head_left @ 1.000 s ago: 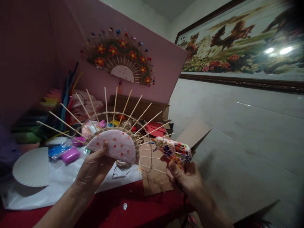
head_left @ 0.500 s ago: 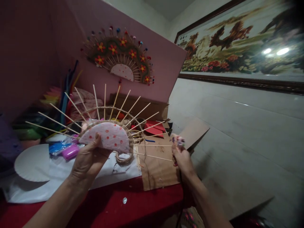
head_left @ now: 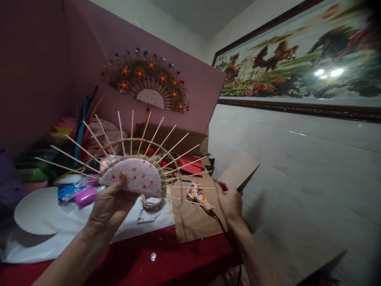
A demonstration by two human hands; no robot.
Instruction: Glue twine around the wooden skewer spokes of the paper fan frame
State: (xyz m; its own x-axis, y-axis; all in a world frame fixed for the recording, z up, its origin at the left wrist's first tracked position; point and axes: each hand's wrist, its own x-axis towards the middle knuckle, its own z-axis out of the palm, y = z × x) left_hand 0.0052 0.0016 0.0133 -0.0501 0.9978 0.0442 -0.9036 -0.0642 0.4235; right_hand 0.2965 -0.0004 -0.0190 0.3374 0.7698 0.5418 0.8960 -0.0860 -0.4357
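My left hand (head_left: 108,206) grips a fan-shaped craft (head_left: 133,176) by its lower edge: a pink dotted half-disc rimmed with twine, with several wooden skewers fanning out above it. A loose twine loop (head_left: 151,202) hangs below the half-disc. A glue gun (head_left: 198,196) wrapped in flowered paper lies on the brown cardboard (head_left: 196,220), its black cord trailing toward me. My right hand (head_left: 229,202) hovers just right of the glue gun, fingers loosely curled and holding nothing.
A finished fan with red flowers (head_left: 149,81) hangs on the pink backboard. A white paper plate (head_left: 37,210), purple and blue clay packs (head_left: 79,194), pipe cleaners (head_left: 85,115) and red paper (head_left: 190,165) crowd the red table. A framed horse painting (head_left: 297,63) hangs on the right wall.
My right hand has laid the glue gun down on the cardboard and let go of it. The fan in my left hand has shifted slightly left and stayed upright.
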